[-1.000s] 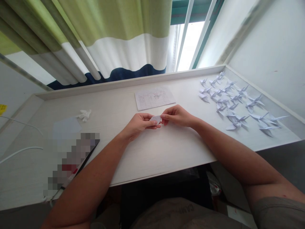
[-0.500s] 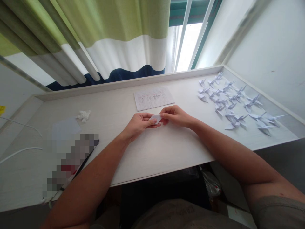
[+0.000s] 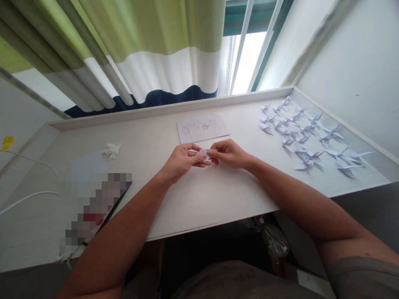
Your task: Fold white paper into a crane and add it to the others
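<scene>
A small folded piece of white paper (image 3: 202,153) is held between my two hands, above the middle of the white table. My left hand (image 3: 187,158) pinches its left side, the thumb lying on top and the fingers underneath. On the right edge, the thumb and fingertips of my right hand (image 3: 227,153) are closed on the paper. The fingers cover part of it, so its full folded shape is hidden. Off to the right stand several white folded paper cranes (image 3: 307,129) in a loose group.
Behind my hands lies a printed sheet with a table of lines (image 3: 202,128). On the left are a crumpled white tissue (image 3: 112,150), a pale sheet of paper (image 3: 89,167), a blurred-out flat object (image 3: 99,207) and a white cable (image 3: 34,198). A raised rim (image 3: 174,107) borders the back.
My right thumb has shifted slightly inward over the paper, which now looks narrower and more tilted. The whole view has moved a little; the cranes and printed sheet stay in place.
</scene>
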A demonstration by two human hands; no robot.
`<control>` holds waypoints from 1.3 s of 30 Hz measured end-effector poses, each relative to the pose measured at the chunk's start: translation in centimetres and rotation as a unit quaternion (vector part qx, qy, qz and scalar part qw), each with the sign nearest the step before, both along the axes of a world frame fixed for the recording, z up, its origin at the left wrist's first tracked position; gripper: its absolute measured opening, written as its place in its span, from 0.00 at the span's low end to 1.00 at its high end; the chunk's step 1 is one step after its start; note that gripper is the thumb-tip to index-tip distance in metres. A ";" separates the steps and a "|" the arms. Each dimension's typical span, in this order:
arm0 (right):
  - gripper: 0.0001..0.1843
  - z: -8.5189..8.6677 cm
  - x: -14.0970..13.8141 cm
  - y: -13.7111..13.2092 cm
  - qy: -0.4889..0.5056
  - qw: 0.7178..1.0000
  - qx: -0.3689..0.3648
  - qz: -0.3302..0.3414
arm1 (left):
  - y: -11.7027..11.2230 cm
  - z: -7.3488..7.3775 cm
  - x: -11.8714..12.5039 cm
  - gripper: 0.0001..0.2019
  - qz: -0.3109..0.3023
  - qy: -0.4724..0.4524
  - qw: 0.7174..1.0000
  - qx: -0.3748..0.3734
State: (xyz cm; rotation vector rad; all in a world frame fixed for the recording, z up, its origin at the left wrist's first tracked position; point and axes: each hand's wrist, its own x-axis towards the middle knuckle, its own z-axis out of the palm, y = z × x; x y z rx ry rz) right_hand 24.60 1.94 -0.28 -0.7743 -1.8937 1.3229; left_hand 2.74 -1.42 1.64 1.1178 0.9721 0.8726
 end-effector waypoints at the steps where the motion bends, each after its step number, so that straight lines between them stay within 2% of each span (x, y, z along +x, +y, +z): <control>1: 0.26 0.0 0.0 0.0 0.005 1.000 -0.001 0.000 | -0.1 0.1 0.1 0.24 0.005 0.000 1.000 0.001; 6: 0.26 -0.5 0.0 0.2 -0.004 1.000 -0.010 -0.013 | -0.2 0.0 0.2 0.21 0.017 0.015 1.000 -0.002; 9: 0.23 -0.8 -0.1 0.5 0.019 0.999 -0.012 -0.043 | 0.1 -0.1 0.1 0.20 0.025 0.011 1.000 -0.016; 13: 0.19 -0.9 -0.1 0.7 0.059 0.996 0.000 -0.070 | 0.6 0.1 -0.1 0.21 0.026 -0.029 0.996 -0.080; 15: 0.15 -0.8 0.0 0.6 0.066 0.995 0.013 -0.072 | 0.7 0.1 -0.2 0.21 0.017 -0.041 0.994 -0.099; 18: 0.08 -0.8 0.2 0.7 0.032 0.995 0.059 -0.080 | 0.8 -0.1 -0.4 0.14 0.007 -0.032 0.997 -0.075; 20: 0.05 -0.9 0.5 0.8 0.006 0.991 0.094 -0.091 | 0.9 -0.5 -0.4 0.14 0.019 -0.036 0.997 -0.061; 22: 0.09 -1.0 0.7 1.0 0.007 0.991 0.092 -0.099 | 1.0 -0.8 -0.4 0.15 0.044 -0.049 0.997 -0.051; 26: 0.26 -1.0 0.8 1.0 0.056 0.997 -0.015 -0.052 | 1.0 -1.2 -0.3 0.16 0.079 -0.061 0.995 -0.021; 28: 0.27 -1.0 0.4 0.8 0.065 0.996 -0.045 -0.036 | 0.9 -1.1 -0.1 0.17 0.081 -0.060 0.995 -0.020; 32: 0.22 -1.1 -0.5 0.5 0.054 0.996 -0.035 -0.066 | 0.5 -0.7 0.1 0.18 0.062 -0.058 0.996 -0.033; 36: 0.27 -1.2 -0.7 0.5 0.063 0.994 -0.011 -0.087 | 0.5 -0.8 0.1 0.16 0.042 -0.044 0.998 -0.030; 39: 0.23 -1.0 -0.6 0.4 0.042 0.987 0.072 -0.134 | 0.6 -1.0 0.1 0.17 0.037 -0.028 0.999 -0.024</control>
